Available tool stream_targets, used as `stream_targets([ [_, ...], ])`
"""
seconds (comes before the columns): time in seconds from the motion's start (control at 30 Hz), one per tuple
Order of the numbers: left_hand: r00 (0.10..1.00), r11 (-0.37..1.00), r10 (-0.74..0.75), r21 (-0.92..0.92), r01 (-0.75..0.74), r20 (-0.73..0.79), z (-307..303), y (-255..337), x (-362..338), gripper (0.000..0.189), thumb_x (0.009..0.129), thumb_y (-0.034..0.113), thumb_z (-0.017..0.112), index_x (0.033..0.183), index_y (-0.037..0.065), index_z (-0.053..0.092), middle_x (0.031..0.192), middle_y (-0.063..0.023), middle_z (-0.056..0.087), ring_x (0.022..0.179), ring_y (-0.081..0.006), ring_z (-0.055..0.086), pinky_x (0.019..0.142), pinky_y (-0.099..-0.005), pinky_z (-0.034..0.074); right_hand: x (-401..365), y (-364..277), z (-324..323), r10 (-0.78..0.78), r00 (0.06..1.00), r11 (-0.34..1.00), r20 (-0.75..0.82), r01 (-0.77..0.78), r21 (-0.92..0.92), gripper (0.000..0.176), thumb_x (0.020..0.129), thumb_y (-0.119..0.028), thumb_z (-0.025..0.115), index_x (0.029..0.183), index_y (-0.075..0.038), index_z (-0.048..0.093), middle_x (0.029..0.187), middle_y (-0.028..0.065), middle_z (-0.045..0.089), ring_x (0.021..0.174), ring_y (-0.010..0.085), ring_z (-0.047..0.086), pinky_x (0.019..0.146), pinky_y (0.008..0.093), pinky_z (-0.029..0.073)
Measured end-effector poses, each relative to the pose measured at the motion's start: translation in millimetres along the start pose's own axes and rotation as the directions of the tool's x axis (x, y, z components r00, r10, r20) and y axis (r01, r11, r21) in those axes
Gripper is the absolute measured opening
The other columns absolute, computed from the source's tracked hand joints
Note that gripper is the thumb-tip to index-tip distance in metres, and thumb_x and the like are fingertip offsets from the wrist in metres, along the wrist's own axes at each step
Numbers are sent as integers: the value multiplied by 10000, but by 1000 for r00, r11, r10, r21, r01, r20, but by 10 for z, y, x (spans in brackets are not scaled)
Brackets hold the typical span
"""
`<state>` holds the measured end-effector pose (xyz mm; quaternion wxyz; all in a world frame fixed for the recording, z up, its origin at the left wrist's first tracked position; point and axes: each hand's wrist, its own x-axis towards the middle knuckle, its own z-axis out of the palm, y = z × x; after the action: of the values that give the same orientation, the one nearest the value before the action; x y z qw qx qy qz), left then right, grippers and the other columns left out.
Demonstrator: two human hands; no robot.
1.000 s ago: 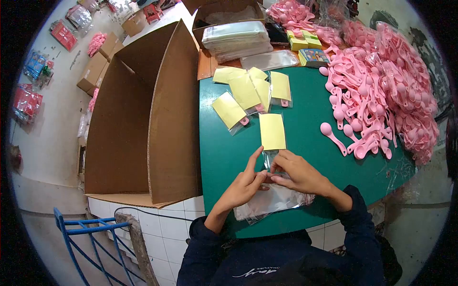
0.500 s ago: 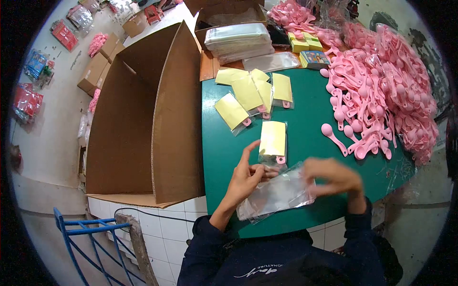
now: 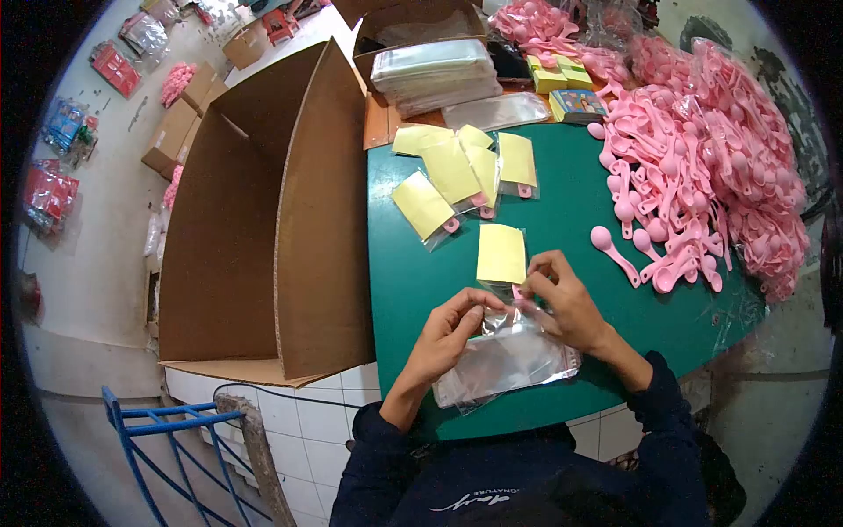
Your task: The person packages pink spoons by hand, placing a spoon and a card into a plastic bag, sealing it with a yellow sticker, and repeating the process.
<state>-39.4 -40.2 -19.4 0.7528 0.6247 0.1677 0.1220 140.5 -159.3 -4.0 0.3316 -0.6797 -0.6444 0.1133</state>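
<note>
A clear plastic bag with a yellow card (image 3: 501,253) in it lies on the green table in front of me. The end of a pink spoon (image 3: 518,292) pokes out below the card, inside the bag's near end. My left hand (image 3: 450,332) is closed, its fingertips pinching the clear film at that near end. From the other side, my right hand (image 3: 569,307) pinches the film beside the spoon handle, thumb and forefinger together. Right under both hands lies a stack of flat clear bags (image 3: 500,369), partly covered by the fingers.
Several filled bags with yellow cards (image 3: 452,171) lie further back. A big heap of pink spoons (image 3: 667,193) covers the table's right side. An open cardboard box (image 3: 325,228) stands at the left edge. More clear bags (image 3: 435,75) and small card stacks (image 3: 578,107) sit at the back.
My right hand has swung left from over the clear bag stack to the near end of the filled bag. My left hand's raised forefinger has curled down onto the film.
</note>
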Motion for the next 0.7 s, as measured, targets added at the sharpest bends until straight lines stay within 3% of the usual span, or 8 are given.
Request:
stream_targets([
  [0.1,994,974,-111,-200,111,10,-11,135,-61,190,965,91,380,1117,32,478,985,-73,639,893,-157,636,738,-268,487,15,59,-73,15,999,970,-42,-4,243,240,725,-76,724,876,-8,551,998,97,464,849,187,569,717,310,494],
  [0.13,992,994,-92,-60,87,-89,43,129,-48,198,933,55,441,1130,53,459,883,-67,641,775,-141,639,681,-270,493,9,75,-92,5,998,959,-62,13,284,182,730,-47,708,832,1,565,983,88,468,844,174,567,717,297,492],
  [0.23,998,891,4,453,23,-59,72,60,26,237,881,14,515,1112,18,459,914,-94,627,881,-155,626,783,-290,506,-19,151,-122,61,995,907,82,-90,411,175,717,-36,712,832,6,586,974,84,477,845,170,564,727,287,488],
  [0.33,986,906,8,419,63,-165,132,28,64,163,829,57,611,964,-3,543,894,-78,630,871,-129,617,704,-261,512,-44,204,-133,209,962,861,177,-267,433,164,733,-50,709,853,-7,607,968,69,484,863,143,560,732,267,491],
  [0.43,967,901,31,425,82,-252,180,-16,83,148,827,93,633,924,-1,571,862,-63,635,823,-106,610,650,-241,501,-77,251,-37,333,919,659,213,-388,645,150,779,-88,692,867,-4,605,918,52,542,824,116,573,721,250,497],
  [0.53,950,907,5,402,128,-313,198,-17,102,149,833,120,640,904,0,588,814,-51,640,755,-88,605,617,-228,489,-74,263,-21,406,858,516,314,-499,696,139,830,-103,653,872,12,589,849,48,599,772,103,596,704,242,507],
  [0.7,935,902,21,411,135,-354,169,-54,124,150,841,130,640,873,-11,599,769,-46,641,691,-76,597,593,-226,488,-54,266,8,433,863,525,260,-476,705,131,862,-94,611,854,29,567,793,80,637,738,126,634,661,252,527],
])
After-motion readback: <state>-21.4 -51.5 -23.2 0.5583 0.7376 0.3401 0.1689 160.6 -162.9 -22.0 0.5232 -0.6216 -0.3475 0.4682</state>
